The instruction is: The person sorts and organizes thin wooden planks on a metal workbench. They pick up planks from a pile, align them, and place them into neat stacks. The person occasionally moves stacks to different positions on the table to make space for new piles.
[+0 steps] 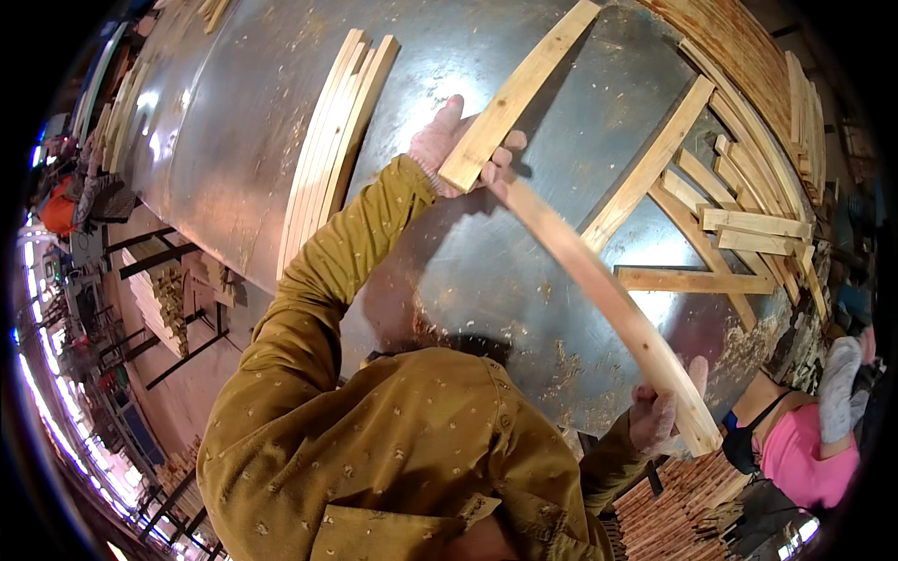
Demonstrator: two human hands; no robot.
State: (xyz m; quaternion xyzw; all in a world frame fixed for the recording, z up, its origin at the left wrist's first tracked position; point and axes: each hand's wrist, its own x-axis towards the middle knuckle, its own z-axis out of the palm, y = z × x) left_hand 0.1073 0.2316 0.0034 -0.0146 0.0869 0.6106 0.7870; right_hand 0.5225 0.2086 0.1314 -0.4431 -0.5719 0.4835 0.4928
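Note:
My left hand, in a pale pinkish glove, is under the near end of a flat wooden strip that slants up to the far edge of the view. Its thumb shows on the left of the strip and its fingertips curl round the right side. A second, longer-looking wooden strip runs from beside those fingertips down to my right hand. I cannot tell whether the left fingers also grip that strip's far end. My right hand is closed on its near end, with one finger or thumb sticking up.
Several strips lie side by side on the metal table, left of my hand. Loose strips and short pieces are jumbled at the right. A co-worker in a pink top stands at the lower right, near stacked wood.

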